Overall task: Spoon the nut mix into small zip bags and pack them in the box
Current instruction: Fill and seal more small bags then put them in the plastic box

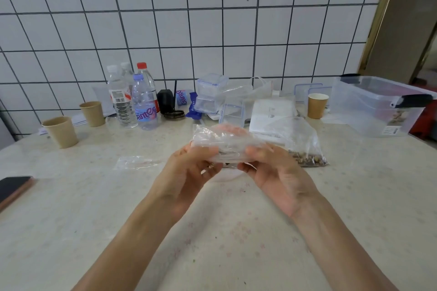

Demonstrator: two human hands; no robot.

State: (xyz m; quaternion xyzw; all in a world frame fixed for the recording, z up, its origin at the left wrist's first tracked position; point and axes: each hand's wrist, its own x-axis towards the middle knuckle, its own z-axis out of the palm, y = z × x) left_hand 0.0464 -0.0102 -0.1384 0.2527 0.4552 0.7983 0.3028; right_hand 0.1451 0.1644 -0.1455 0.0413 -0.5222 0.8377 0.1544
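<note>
Both my hands hold a small clear zip bag [221, 143] above the middle of the table. My left hand [189, 172] grips its left end and my right hand [272, 172] grips its right end, fingers curled round the plastic. A larger clear bag with nut mix [305, 149] in its bottom lies just right of my right hand. One empty zip bag [137, 162] lies flat on the table to the left. A big clear storage box [378, 108] with black latches stands at the back right. No spoon shows clearly.
Several water bottles [132, 99] and two paper cups [61, 131] stand back left, a third cup [317, 105] back right. Small clear containers [210, 94] and a white packet [269, 116] crowd the back middle. A phone [13, 188] lies at the left edge.
</note>
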